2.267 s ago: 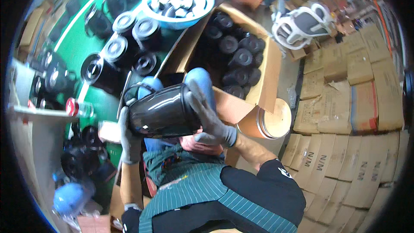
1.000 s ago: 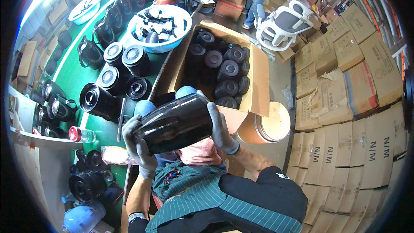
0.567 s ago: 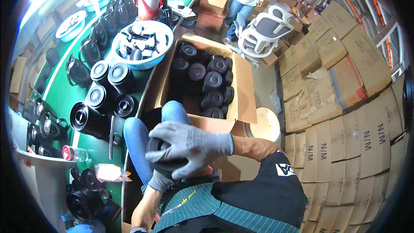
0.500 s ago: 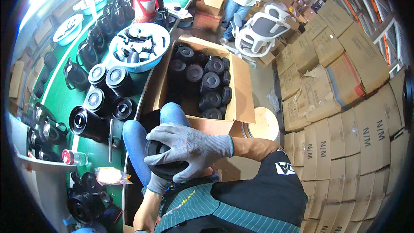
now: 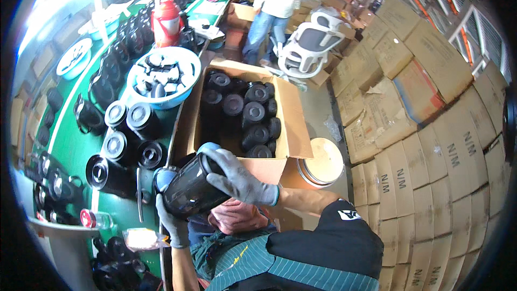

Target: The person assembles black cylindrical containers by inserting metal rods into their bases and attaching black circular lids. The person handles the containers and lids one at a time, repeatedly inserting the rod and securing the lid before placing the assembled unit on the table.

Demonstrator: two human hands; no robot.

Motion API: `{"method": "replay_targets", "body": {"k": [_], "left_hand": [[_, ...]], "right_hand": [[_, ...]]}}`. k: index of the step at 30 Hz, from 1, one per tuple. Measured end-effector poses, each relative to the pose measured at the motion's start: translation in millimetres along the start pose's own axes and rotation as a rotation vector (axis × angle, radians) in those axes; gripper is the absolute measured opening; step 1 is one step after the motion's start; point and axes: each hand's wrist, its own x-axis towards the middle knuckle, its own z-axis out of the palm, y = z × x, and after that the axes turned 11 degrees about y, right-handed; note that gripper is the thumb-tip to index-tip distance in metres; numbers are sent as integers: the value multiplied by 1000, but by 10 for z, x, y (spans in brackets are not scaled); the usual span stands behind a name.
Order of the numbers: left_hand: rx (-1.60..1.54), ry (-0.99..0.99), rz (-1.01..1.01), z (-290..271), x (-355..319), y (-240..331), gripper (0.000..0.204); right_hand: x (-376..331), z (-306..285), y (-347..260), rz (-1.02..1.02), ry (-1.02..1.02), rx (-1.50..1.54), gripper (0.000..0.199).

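Over my lap, a glossy black cylindrical container [image 5: 193, 187] lies tilted between my two gloved hands. My right hand [image 5: 241, 179] is wrapped over its upper right end, fingers bent around the side. Against its lower left end, my left hand [image 5: 173, 223] grips it from below, with part of the fingers hidden behind it. A pinkish cloth [image 5: 237, 216] rests on my lap just below the container. Straight ahead stands an open cardboard box [image 5: 293, 121] holding several black cylinders [image 5: 253, 112] with round lids.
On the green bench [image 5: 70, 145] at left stand several black containers [image 5: 115, 145], a blue basin [image 5: 167, 99] of small parts, a red flask [image 5: 166, 24] and a small jar [image 5: 97, 219]. A round drum [image 5: 323, 161], an office chair [image 5: 312, 43], a person [image 5: 272, 8] and stacked cartons [image 5: 420, 178] are around.
The black container has been tipped from end-on to lying sideways, showing its long side. My left hand has come out at its lower left. The person at the back has shifted left in the picture.
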Motion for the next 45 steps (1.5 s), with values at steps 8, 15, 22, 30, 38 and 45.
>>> {"method": "replay_targets", "body": {"k": [8,15,22,30,38,45], "left_hand": [[546,-284,233,221,-361,208,77],[1231,-586,661,-315,-115,110,87],[943,-358,354,278,-546,382,86],[102,167,145,151,-436,354,55],[686,228,752,871,-1021,584,52],[771,151,812,826,-825,659,49]], "right_hand": [[133,-67,-283,-359,-279,-165,102],[252,-60,-355,-484,-416,-11,116],[202,-7,-382,-403,-341,22,102],[-71,50,-146,-200,-110,139,90],[-291,163,342,488,-78,925,69],[-111,123,468,490,-78,886,57]]}}
